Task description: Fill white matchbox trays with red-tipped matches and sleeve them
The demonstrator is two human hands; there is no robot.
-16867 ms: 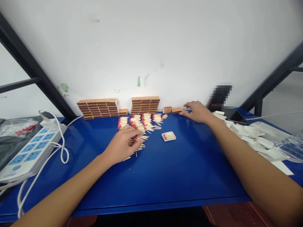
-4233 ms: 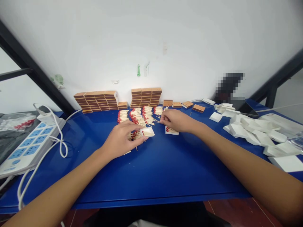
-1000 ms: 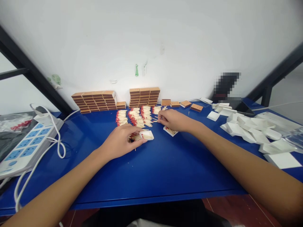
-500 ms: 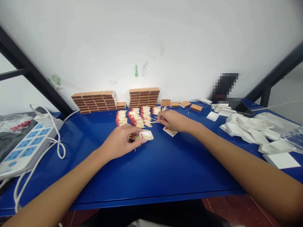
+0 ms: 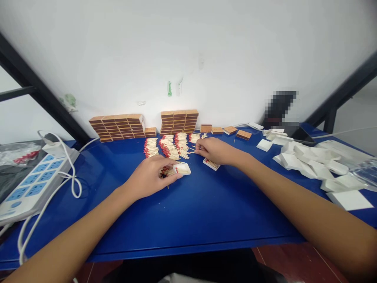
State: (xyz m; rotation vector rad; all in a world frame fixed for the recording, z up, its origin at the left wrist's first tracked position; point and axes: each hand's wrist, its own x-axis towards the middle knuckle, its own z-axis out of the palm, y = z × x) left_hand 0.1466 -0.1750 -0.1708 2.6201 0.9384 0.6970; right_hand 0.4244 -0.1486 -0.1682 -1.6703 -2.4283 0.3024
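My left hand [image 5: 151, 175] is closed round a small white matchbox tray [image 5: 183, 169], thumb in front and fingers behind. Loose matches [image 5: 167, 171] show under its palm. My right hand [image 5: 210, 149] pinches at the end of a matchstick [image 5: 191, 148]; its fingertips hide part of it. Below that hand a second white matchbox tray [image 5: 216, 169] with matches in it lies partly covered. Beyond both hands, red-headed matches [image 5: 167, 147] lie in several heaps on the blue table [image 5: 188, 208].
Stacked brown matchboxes [image 5: 118, 126] and a second stack [image 5: 179, 121] stand along the wall. Several single matchboxes [image 5: 244, 135] lie right of them. White empty trays [image 5: 300, 157] are piled at the right. A power strip [image 5: 38, 181] with white cables [image 5: 72, 173] occupies the left.
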